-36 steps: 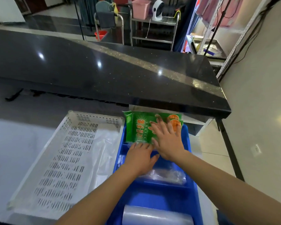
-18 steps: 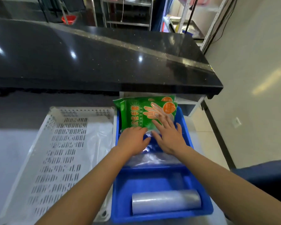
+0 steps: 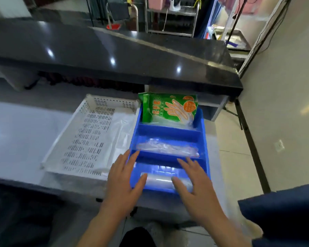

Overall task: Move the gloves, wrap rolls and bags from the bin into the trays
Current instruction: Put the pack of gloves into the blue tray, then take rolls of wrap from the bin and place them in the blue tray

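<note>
A blue bin [image 3: 168,133] with three compartments stands on the grey table. A green pack of gloves [image 3: 168,108] stands upright in the far compartment. Clear plastic bags [image 3: 166,148] lie in the middle one. A clear wrap roll [image 3: 159,181] lies in the near one. My left hand [image 3: 123,179] hovers flat over the bin's near left corner, fingers straight. My right hand [image 3: 194,182] is spread over the right end of the roll, thumb beside it. Neither hand holds anything.
A white perforated tray [image 3: 75,139] sits left of the bin, with a clear plastic sheet [image 3: 122,134] along its right side. A black counter [image 3: 114,57] overhangs behind. A dark blue object [image 3: 282,214] is at the lower right, past the table's right edge.
Both hands have drawn back from the glove pack and the bags to the bin's near compartment. The glove pack stays upright in the far compartment. The camera has pulled back.
</note>
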The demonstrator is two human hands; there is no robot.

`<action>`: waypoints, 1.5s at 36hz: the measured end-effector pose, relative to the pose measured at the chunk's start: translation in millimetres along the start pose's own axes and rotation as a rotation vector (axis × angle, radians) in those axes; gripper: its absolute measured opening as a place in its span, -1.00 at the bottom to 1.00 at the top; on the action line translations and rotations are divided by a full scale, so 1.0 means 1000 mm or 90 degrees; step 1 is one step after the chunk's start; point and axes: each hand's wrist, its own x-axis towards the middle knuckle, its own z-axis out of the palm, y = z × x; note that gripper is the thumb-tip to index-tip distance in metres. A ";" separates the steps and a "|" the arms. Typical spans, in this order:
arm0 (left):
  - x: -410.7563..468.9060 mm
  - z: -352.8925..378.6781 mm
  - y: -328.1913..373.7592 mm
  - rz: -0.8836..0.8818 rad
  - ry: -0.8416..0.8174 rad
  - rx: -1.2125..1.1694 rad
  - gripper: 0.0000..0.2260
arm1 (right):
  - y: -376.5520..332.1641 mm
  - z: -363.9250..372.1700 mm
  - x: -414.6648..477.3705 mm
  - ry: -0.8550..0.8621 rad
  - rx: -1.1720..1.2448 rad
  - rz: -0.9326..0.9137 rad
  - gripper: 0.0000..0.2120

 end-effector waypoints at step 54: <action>-0.408 -0.375 -0.379 -0.823 0.175 -0.206 -0.34 | -0.413 0.571 -0.083 -0.669 -0.290 -0.368 -0.30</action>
